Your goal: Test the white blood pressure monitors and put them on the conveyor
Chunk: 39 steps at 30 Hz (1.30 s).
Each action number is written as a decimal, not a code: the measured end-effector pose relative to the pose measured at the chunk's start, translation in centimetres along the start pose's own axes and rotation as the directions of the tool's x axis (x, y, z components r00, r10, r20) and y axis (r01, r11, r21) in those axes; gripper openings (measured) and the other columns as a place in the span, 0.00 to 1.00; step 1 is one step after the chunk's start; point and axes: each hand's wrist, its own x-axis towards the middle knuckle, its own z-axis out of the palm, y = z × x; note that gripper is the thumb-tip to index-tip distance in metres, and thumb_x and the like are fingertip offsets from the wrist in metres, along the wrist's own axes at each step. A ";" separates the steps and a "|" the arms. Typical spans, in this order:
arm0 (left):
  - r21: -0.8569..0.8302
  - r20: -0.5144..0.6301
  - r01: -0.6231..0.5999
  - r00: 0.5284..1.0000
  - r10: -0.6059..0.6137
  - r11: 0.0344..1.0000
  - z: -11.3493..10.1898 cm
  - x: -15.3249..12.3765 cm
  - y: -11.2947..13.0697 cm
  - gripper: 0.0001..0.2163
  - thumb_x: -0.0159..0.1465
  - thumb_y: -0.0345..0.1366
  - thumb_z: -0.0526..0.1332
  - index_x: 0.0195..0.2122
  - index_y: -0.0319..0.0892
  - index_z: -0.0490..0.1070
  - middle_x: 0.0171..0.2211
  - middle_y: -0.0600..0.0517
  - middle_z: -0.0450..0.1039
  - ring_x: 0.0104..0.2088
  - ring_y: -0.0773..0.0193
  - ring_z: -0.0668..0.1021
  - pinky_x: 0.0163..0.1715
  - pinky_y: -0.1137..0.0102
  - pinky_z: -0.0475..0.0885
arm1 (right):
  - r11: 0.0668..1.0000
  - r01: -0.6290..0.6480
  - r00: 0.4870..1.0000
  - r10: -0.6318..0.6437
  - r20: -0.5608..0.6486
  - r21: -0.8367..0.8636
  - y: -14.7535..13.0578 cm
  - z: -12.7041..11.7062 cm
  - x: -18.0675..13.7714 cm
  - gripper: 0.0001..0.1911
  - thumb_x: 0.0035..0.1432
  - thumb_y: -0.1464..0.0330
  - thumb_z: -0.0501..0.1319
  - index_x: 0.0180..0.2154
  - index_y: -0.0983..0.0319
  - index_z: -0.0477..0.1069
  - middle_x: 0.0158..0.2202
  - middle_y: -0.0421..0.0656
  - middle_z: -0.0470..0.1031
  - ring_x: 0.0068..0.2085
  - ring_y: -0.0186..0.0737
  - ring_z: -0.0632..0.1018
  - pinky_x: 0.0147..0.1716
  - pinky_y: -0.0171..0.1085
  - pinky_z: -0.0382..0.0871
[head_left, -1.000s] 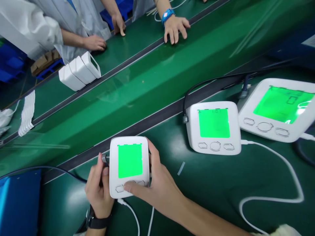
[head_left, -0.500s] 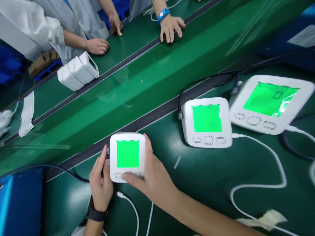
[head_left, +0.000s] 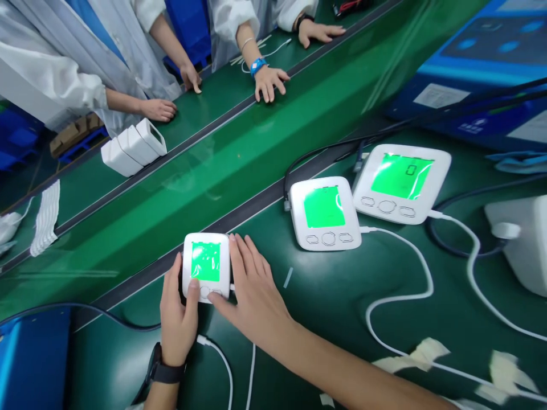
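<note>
A white blood pressure monitor with a lit green screen rests on the green table between my hands. My left hand grips its left side, the thumb lying over the front by the lower left of the screen. On the other side, my right hand holds the right edge, fingers along it and thumb at the buttons. A white cable plug shows at that edge, partly behind my right hand. Two more monitors with green screens, a nearer one and a farther one, sit to the right with cables attached.
A loose white cable lies below my hands. A green conveyor belt runs diagonally behind. Across it, co-workers' hands rest near stacked white housings. A blue machine stands at the far right; tape pieces lie at the lower right.
The view has shifted rightward. The monitor's screen now shows glare, my left thumb has come onto its front, and my right fingers now lie extended along its right edge.
</note>
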 end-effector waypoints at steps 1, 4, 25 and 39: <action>0.023 0.026 -0.013 1.000 0.013 1.000 -0.1 0.0 -0.1 0.28 0.74 0.47 0.57 0.73 0.46 0.57 0.69 0.41 0.62 0.68 0.46 0.67 0.67 0.48 0.60 | 1.000 0.013 1.000 -0.013 0.008 0.002 0.2 0.0 0.1 0.52 0.63 0.62 0.67 0.74 0.69 0.37 0.75 0.58 0.49 0.75 0.61 0.49 0.69 0.61 0.56; 0.041 0.106 -0.060 0.993 0.055 0.997 -0.2 -0.1 -0.4 0.33 0.73 0.46 0.59 0.75 0.49 0.48 0.71 0.40 0.58 0.69 0.44 0.64 0.67 0.44 0.59 | 0.999 0.043 0.998 -0.044 0.044 0.026 0.6 -0.2 0.2 0.52 0.64 0.61 0.66 0.74 0.70 0.36 0.75 0.58 0.50 0.75 0.59 0.50 0.70 0.59 0.55; -0.034 0.116 -0.116 0.986 0.119 0.993 -0.6 0.1 -0.6 0.33 0.71 0.44 0.63 0.74 0.51 0.53 0.69 0.42 0.61 0.68 0.46 0.66 0.66 0.49 0.62 | 0.988 0.142 0.979 -0.149 -0.141 -0.065 0.4 0.3 -0.8 0.43 0.70 0.61 0.62 0.73 0.68 0.41 0.71 0.61 0.56 0.72 0.63 0.56 0.65 0.60 0.60; -0.196 0.040 -0.061 0.997 0.070 0.979 -0.4 0.2 -0.2 0.23 0.74 0.43 0.57 0.68 0.44 0.62 0.64 0.42 0.68 0.61 0.52 0.73 0.63 0.56 0.67 | 0.854 0.477 0.879 -0.463 0.115 -0.209 -3.1 5.3 -6.3 0.15 0.54 0.82 0.63 0.39 0.60 0.69 0.35 0.43 0.73 0.35 0.47 0.77 0.32 0.42 0.71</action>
